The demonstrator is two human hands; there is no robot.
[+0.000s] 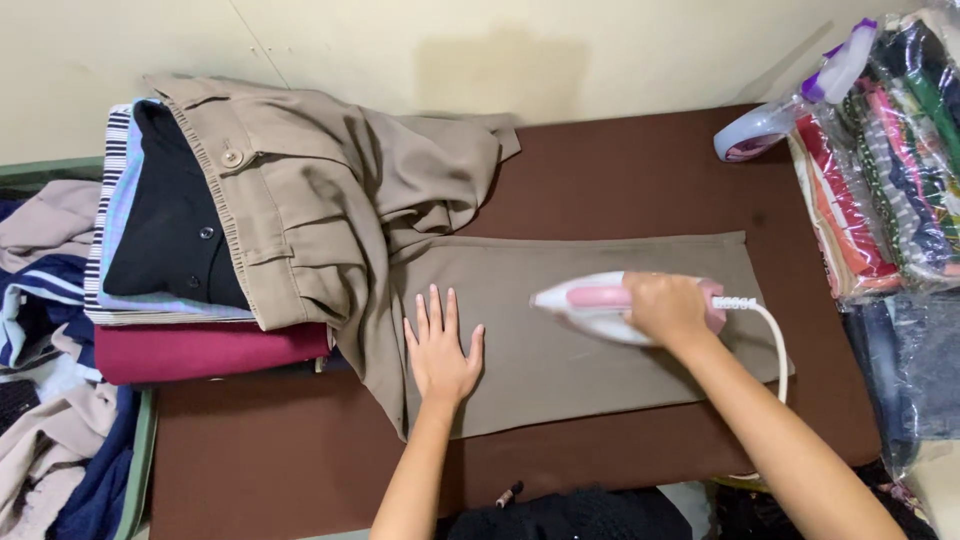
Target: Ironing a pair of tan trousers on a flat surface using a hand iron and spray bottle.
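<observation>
Khaki trousers lie across a brown ironing surface, one leg spread flat, the waist bunched over a stack at the left. My left hand presses flat on the leg, fingers spread. My right hand grips the handle of a pink and white iron, which rests on the leg, tip pointing left. Its white cord runs off to the right.
A stack of folded clothes, black, striped and maroon, sits at the left, with loose garments beyond it. Clothes wrapped in clear plastic pile at the right, next to a spray bottle. A pale wall runs behind.
</observation>
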